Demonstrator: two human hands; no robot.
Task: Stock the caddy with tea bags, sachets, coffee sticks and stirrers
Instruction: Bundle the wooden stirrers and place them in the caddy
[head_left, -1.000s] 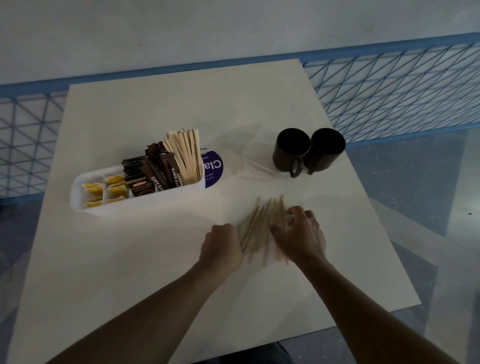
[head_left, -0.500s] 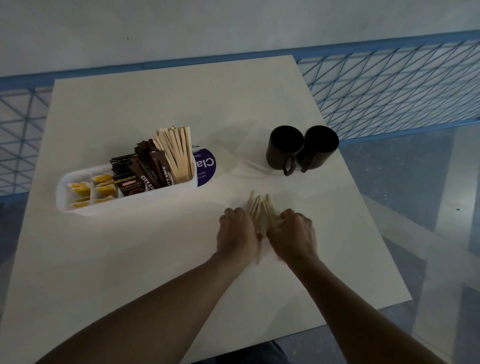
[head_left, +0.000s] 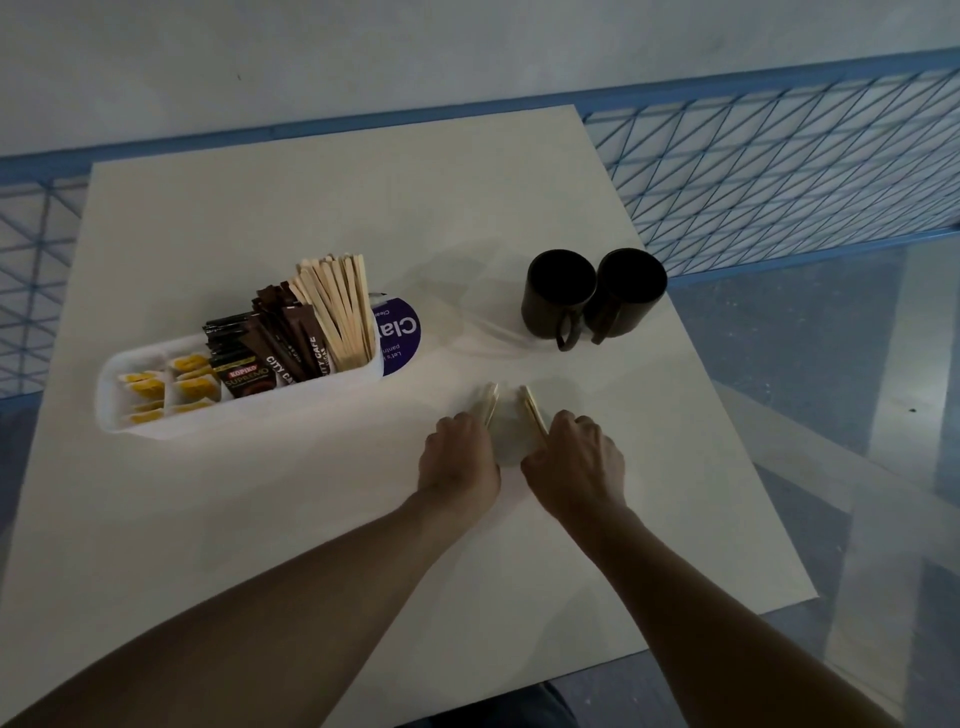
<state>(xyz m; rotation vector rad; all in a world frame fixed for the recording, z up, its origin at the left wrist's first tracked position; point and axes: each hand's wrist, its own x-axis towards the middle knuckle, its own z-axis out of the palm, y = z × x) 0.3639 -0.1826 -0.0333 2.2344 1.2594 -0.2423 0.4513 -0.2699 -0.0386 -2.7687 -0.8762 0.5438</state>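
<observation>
Pale table, left hand, right hand each gripping stirrers, caddy nearby

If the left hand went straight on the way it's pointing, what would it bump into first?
Probably nothing: the left hand, gripping stirrers, points at bare table between the purple label and the dark mugs. Depth is hard to judge.

A dark sachet in the white caddy carries the brand "KOPIKO" on a red band above "SUPREMO". Beside it, two brown coffee sticks read "CITY CAFE" lengthwise, one cut off by the caddy wall. A round purple label behind the caddy shows white letters "Cla", upside down; its smaller print is illegible.
</observation>
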